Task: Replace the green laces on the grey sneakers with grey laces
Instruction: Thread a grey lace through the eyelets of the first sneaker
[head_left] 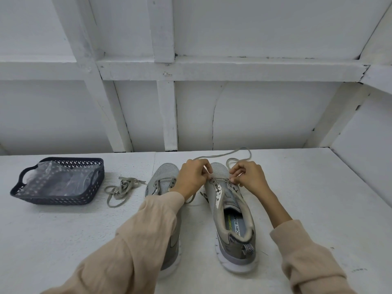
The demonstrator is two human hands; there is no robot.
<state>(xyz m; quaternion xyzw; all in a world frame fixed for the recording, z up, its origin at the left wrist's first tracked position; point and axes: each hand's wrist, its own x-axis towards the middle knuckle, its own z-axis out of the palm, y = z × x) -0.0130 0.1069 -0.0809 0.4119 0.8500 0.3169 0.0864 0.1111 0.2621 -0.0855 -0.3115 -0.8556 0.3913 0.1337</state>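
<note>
Two grey sneakers stand side by side on the white table, toes pointing away. The left sneaker (164,179) has bare eyelets and my left sleeve covers most of it. My left hand (194,177) and my right hand (247,176) each pinch a grey lace (222,154) at the front eyelets of the right sneaker (231,221). The lace's free length loops on the table beyond the toes. Another loose lace (122,188), greyish in this light, lies bunched left of the sneakers.
A dark perforated basket (58,200) holding a clear plastic bag (63,175) sits at the far left. A white panelled wall (191,102) rises right behind the table, and a white side wall closes in on the right.
</note>
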